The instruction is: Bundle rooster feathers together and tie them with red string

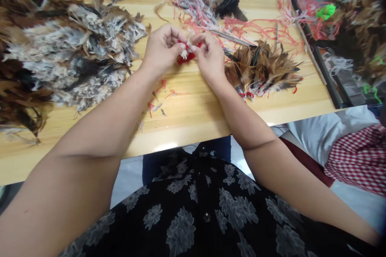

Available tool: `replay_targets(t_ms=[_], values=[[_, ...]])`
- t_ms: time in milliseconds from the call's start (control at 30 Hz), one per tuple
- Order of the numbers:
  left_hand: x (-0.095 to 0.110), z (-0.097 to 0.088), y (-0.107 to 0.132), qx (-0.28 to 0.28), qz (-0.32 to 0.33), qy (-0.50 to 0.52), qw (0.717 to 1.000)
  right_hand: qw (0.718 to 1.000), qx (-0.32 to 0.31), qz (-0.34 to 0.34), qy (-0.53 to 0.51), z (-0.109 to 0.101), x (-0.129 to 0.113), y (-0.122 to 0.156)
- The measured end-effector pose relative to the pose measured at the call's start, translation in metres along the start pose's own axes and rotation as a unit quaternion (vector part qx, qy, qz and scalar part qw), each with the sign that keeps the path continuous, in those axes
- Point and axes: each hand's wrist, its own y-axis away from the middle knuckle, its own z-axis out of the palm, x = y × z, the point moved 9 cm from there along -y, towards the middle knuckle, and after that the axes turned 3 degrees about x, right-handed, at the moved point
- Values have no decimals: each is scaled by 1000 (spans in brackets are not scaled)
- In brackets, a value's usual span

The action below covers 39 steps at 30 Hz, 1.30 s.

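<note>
Here, left fingers [176,50] and right fingers [201,38] pinch closed on 1 pale feather tuft [184,54]

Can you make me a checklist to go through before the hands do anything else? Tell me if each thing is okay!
1. Left hand has a pinch on the small red-and-white bit: ok.
2. Right hand pinches it too: ok.
3. The bit is knotted tight: cannot tell, fingers cover part of it and it's tiny.
4. Wood in front of the hands is free of scraps: not ok, red string scraps lie near the left forearm.
5. Big pale feather pile is on the table, to the left: ok.
6. Right wrist is clear of the brown feather bunch: cannot tell, they look very close.
</note>
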Motion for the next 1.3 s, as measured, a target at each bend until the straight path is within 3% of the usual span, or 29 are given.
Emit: replay_targets(t_ms=[200, 400, 567, 700, 933, 1033, 1300], values=[[-2, 8, 4, -20, -19, 4, 1000, 989, -61, -55, 120, 2, -18, 11], [-13, 13, 9, -53, -24, -2, 998, 975, -69, -66, 199, -3, -18, 10], [0, 10, 23, -24, -80, 50, 995, 958, -93, -87, 257, -3, -27, 13], [16, 9, 28, -5, -77, 87, 993, 945, -102, -98, 293, 0, -28, 12], [-10, 5, 20, 16, -112, 122, 986, 952, -104, -106, 268, 5, -8, 3], [-20, 6, 20, 1, -129, 140, 982, 957, -97, -124, 245, 6, 5, -4], [1, 13, 20, -45, -61, 178, 981, 962, -91, -125, 223, 9, 28, -16]])
